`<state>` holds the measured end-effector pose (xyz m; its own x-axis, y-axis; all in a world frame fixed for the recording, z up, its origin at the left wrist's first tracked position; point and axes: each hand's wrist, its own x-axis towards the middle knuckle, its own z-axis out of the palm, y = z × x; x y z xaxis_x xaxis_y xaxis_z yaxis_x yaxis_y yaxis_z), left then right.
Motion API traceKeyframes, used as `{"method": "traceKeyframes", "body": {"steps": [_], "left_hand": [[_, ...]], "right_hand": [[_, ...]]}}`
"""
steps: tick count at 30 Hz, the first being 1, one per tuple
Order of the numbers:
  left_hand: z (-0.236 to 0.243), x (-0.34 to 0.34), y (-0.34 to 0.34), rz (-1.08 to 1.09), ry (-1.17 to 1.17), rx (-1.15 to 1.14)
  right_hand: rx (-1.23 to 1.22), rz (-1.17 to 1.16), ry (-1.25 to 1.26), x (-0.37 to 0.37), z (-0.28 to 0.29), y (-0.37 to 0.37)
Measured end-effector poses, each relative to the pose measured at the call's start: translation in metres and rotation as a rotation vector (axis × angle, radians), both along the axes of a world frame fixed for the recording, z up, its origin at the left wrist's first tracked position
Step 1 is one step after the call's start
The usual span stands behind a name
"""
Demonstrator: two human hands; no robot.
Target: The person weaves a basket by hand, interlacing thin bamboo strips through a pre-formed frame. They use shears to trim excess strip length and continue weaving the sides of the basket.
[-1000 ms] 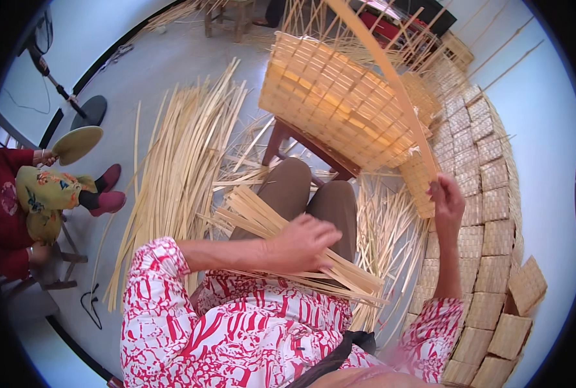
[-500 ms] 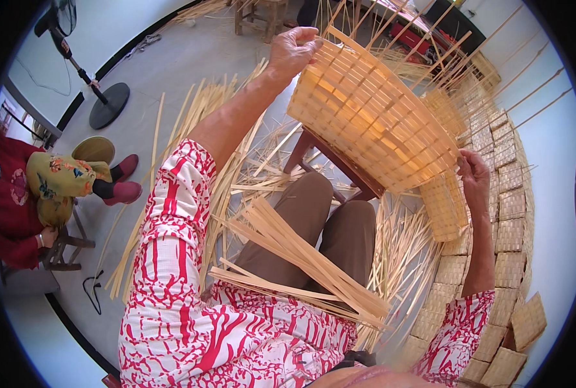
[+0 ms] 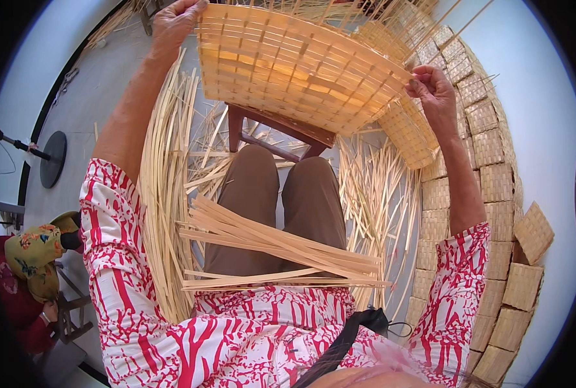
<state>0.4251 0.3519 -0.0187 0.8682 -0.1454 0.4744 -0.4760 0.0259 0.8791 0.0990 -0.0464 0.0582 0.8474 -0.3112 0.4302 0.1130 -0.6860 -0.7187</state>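
A pale woven bamboo-strip panel (image 3: 294, 64), slightly curved, is held up in front of me above my knees. Long unwoven strips stick out past its far edge. My left hand (image 3: 175, 27) is closed at the panel's far left corner, pinching its edge. At the right end my right hand (image 3: 433, 94) grips the edge between thumb and fingers. Under the panel stands a small dark red wooden stool (image 3: 281, 126), partly hidden by it. Across my lap lies a loose bundle of flat bamboo strips (image 3: 281, 239).
Long strips (image 3: 165, 174) cover the floor at left, and more strips (image 3: 378, 207) lie at right. Stacks of finished woven pieces (image 3: 495, 187) line the right wall. Another woven piece (image 3: 409, 132) rests near my right hand. A seated person (image 3: 26, 278) and a fan base (image 3: 53, 160) are at left.
My view has turned, so the panel and both hands now appear farther left and higher. The panel looks less slanted. Both hands stay on its edges, and the strips remain on my lap.
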Motion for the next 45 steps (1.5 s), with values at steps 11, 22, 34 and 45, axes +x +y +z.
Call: {"method": "traceKeyframes", "body": {"steps": [11,22,34,45], "left_hand": [[0.000,0.013,0.015,-0.041,-0.038,0.097],[0.020,-0.077,0.027,-0.047,-0.081,0.025],[-0.115,-0.162,0.157,-0.108,0.296,0.384],[-0.303,-0.182,0.144,-0.125,0.485,0.766]], "right_hand": [[0.241,0.018,-0.012,0.000,-0.019,-0.004],[0.380,0.325,0.369,-0.115,-0.038,-0.042],[0.504,0.239,0.867,-0.168,-0.130,0.051],[-0.358,0.472,0.513,-0.141,-0.070,0.200]]}}
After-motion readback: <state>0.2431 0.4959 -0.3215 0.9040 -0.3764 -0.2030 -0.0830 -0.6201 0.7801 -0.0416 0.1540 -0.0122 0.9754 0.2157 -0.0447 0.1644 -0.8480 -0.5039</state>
